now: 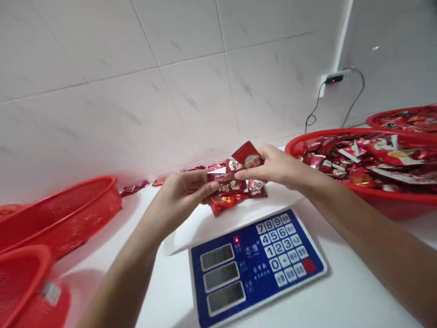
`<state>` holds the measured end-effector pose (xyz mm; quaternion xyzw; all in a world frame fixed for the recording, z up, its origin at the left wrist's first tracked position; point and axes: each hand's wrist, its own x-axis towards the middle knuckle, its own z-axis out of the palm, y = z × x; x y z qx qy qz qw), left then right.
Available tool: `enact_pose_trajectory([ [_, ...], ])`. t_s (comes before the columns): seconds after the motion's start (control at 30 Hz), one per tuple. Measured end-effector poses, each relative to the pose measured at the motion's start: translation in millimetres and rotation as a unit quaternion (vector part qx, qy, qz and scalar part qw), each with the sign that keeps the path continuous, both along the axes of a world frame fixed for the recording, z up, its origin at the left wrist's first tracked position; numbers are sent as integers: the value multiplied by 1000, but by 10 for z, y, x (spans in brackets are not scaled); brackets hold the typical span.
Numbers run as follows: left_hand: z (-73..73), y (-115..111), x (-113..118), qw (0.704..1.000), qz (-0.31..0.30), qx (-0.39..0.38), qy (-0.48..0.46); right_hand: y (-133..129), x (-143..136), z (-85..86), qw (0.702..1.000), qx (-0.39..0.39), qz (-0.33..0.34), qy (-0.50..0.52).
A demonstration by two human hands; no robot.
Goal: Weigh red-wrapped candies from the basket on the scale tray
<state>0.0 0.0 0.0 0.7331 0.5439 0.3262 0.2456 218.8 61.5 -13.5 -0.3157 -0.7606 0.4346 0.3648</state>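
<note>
Both of my hands are over the white pan of a digital scale (194, 230). My left hand (182, 193) pinches a dark red candy packet (225, 184) with white characters between thumb and fingers. My right hand (278, 167) grips a red candy packet (251, 157) with a pale round emblem, its thumb also reaching the packets by my left hand. Brighter red packets (225, 203) lie below my fingers on the pan, and another dark red one (257, 187) sits beneath my right hand. How many packets each hand holds is partly hidden.
A red basket (341, 132) heaped with wrapped packets stands at the right, another (378, 119) behind it. Red baskets (78, 218) are at the left. The blue keypad panel (259, 269) faces me. Loose packets (134, 187) lie by the tiled wall. A cable (314, 107) hangs from the socket.
</note>
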Motion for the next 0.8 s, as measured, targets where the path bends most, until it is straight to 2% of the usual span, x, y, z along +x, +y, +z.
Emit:
enact_pose_trajectory([
  [0.13,-2,-1,-22,1000,6,-2,-13,66,-5,-25,1000,-8,4,12],
  [0.27,-12,83,-80,997,69,27,-6,107,48,6,998,-11,-48,36],
  [0.37,13,118,-167,985,126,37,110,107,107,66,994,-10,-96,46],
  [0.47,116,50,-271,956,183,37,226,93,160,114,994,-13,-102,46],
  [0.63,334,-168,-340,949,256,91,157,54,212,143,992,23,-97,82],
  [0.73,363,-226,-315,945,280,127,109,20,220,160,992,33,-90,86],
  [0.8,342,-224,-291,950,266,133,94,5,218,167,991,39,-86,90],
])
